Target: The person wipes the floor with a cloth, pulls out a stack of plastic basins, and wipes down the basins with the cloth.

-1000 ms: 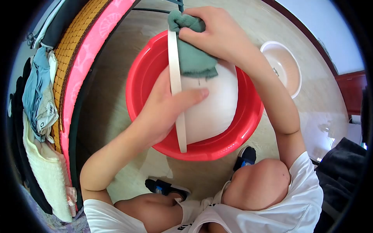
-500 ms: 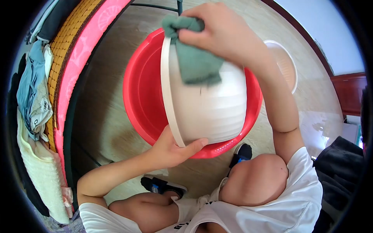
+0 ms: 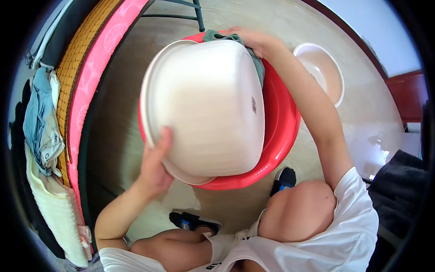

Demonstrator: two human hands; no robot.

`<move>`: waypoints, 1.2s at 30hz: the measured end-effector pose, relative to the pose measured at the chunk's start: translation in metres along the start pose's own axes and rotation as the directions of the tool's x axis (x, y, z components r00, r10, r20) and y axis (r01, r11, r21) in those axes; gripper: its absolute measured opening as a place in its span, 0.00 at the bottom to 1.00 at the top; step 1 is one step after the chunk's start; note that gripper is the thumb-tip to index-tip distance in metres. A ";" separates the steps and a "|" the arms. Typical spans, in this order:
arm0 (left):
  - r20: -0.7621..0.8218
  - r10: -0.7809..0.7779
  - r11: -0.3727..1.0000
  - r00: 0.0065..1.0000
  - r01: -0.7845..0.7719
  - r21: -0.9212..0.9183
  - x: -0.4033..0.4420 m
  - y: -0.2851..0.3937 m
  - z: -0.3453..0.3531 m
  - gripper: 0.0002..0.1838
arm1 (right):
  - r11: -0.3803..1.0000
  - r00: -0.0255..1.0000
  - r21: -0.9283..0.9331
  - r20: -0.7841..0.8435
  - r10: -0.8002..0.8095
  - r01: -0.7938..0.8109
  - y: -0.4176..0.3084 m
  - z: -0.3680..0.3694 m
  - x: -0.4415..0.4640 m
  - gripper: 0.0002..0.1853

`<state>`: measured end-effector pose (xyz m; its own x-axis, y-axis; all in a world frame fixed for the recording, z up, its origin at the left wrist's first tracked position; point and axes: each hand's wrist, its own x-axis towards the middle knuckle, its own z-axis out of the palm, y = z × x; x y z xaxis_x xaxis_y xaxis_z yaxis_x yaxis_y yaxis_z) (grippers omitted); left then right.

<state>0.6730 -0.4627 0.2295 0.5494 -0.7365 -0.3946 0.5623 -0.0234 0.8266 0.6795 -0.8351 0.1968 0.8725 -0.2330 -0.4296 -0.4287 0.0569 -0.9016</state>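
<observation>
A white plastic basin [image 3: 208, 109] is tipped on its side over a larger red basin [image 3: 283, 131], its outer wall and part of its base facing me. My left hand [image 3: 156, 165] grips the white basin's rim at the lower left, thumb on the outside. At the far side, my right hand [image 3: 251, 40] is closed on a green cloth [image 3: 222, 36], which drapes against the white basin's far edge and base. Some of the right fingers are hidden behind the cloth and basin.
Another white basin [image 3: 324, 72] stands on the floor at right. A bed edge with pink trim [image 3: 93, 86] and folded clothes [image 3: 41, 122] runs along the left. Dark metal legs [image 3: 199, 18] stand at the back; dark fabric [image 3: 396, 190] lies at right.
The white basin has turned and shifted left, bringing its base into view. My right hand has moved the green cloth from the side wall to the far edge; my left hand has moved left.
</observation>
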 end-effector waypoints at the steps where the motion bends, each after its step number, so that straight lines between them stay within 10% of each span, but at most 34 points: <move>1: -0.009 -0.012 1.000 1.000 0.011 -0.021 0.005 0.010 -0.010 0.35 | 1.000 1.000 0.015 -0.007 -0.005 0.005 0.002 0.000 -0.004 0.33; 7: 0.040 0.047 0.991 0.998 -0.041 -0.131 0.021 0.037 -0.016 0.41 | 0.876 0.993 0.467 -0.054 -0.107 0.120 0.038 -0.024 -0.020 0.20; 13: 0.138 0.094 0.984 0.986 -0.070 -0.166 0.021 0.053 -0.033 0.34 | 0.752 0.849 0.536 -0.524 -0.060 0.384 0.035 -0.019 -0.096 0.13; 18: 0.337 0.482 0.861 0.809 -0.509 -0.008 0.004 0.092 -0.013 0.34 | 0.520 0.778 0.611 -0.599 -0.188 0.597 0.068 -0.056 -0.120 0.19; 19: 0.014 0.610 0.770 0.792 -0.597 0.225 0.001 0.088 0.002 0.35 | 0.554 0.768 0.567 -0.595 -0.235 0.609 0.069 -0.053 -0.130 0.22; 23: 0.070 0.723 0.573 0.687 -0.654 0.493 0.033 0.096 0.062 0.39 | 0.544 0.726 0.504 -0.594 -0.346 0.671 0.064 -0.033 -0.157 0.19; 27: 0.337 0.566 0.270 0.753 -0.555 0.787 0.075 0.096 0.124 0.16 | 0.549 0.714 0.457 -0.469 -0.520 0.700 0.057 -0.030 -0.191 0.17; 32: 0.663 0.403 -0.265 0.630 -0.614 0.744 0.108 0.055 0.127 0.28 | 0.627 0.767 0.447 -0.437 -0.470 0.638 0.054 -0.019 -0.199 0.31; 36: 0.721 0.288 -0.590 0.630 -0.476 0.652 0.113 0.019 0.114 0.20 | 0.821 0.821 0.291 -0.468 -0.326 0.491 0.055 -0.022 -0.195 0.37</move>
<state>0.6753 -0.6230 0.2462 0.0626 -0.9582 0.2790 -0.9964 -0.0762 -0.0381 0.4809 -0.8078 0.2323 0.7466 -0.6643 -0.0357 0.1451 0.2150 -0.9658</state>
